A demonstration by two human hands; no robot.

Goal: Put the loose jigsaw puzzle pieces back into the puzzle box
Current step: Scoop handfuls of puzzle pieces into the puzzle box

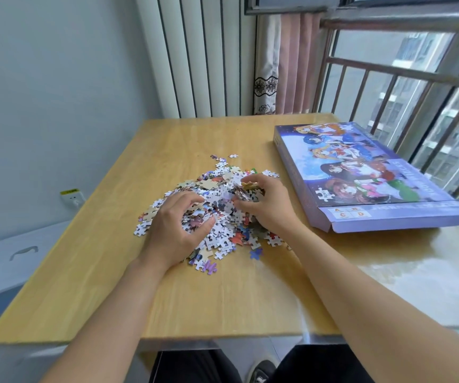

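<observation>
A big heap of jigsaw puzzle pieces (217,205) sits in the middle of the wooden table (222,294). The 2 hands dig in from each side to scoop up a lot at once. The left hand (178,228) curls its fingers into the near left part. The right hand (264,203) seems to pinch a small bunch. The puzzle box (360,172) lies flat on the right, near the window, with its near end flap open to let pieces in.

wooden table (167,299) | pale wall (43,92) with socket (72,199) | pink curtain (296,64) | barred window (416,92), daylight
</observation>
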